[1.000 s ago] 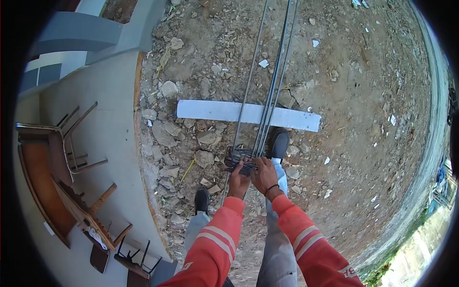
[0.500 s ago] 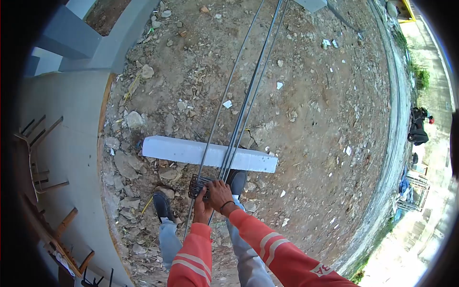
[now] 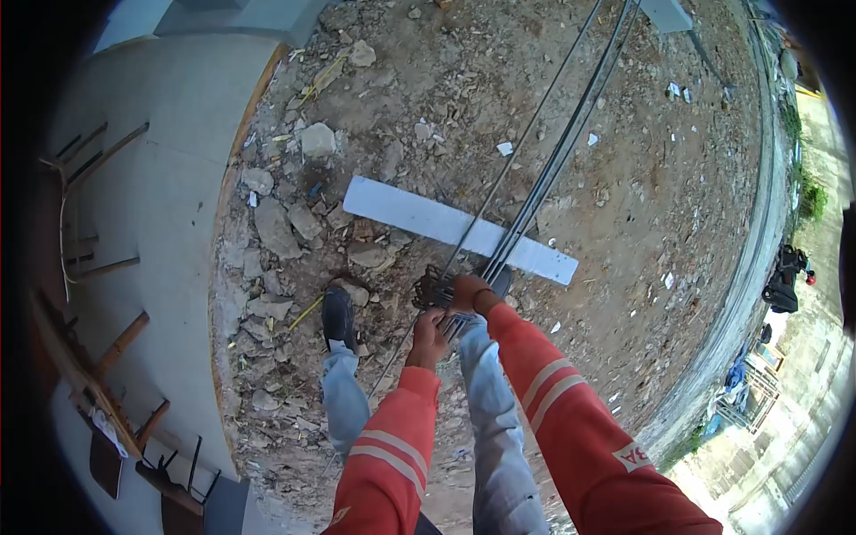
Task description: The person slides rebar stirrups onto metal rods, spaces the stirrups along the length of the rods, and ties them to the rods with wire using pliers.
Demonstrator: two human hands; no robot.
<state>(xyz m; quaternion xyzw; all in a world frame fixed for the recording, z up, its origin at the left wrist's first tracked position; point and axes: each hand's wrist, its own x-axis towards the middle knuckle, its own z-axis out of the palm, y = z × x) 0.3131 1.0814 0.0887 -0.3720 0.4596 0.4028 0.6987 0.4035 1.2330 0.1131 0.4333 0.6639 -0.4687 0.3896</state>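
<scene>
Long steel rods (image 3: pixel 540 189) run from the far top down to my hands and rest across a long pale block (image 3: pixel 412 217) on the ground. Around the rods' near end sits a dark cluster of bent wire stirrups (image 3: pixel 433 290). My right hand (image 3: pixel 471 292) is closed over the stirrups beside the rods, its fingertips partly hidden. Just below and left, my left hand (image 3: pixel 429 333) has thumb and fingers pinched together at the lower edge of the stirrups. Exactly which pieces it grips is hard to see.
My shoe (image 3: pixel 338 314) stands among broken rubble (image 3: pixel 276 227). A pale concrete floor (image 3: pixel 169 205) with wooden furniture (image 3: pixel 120 348) lies left. Another pale block (image 3: pixel 667 15) is at the rods' far end. A parked motorcycle (image 3: pixel 785 278) stands far right.
The view has shifted, so the block and rods appear farther right and more slanted. My right hand has gone from lying flat over the stirrups to curling around them; my left hand sits lower.
</scene>
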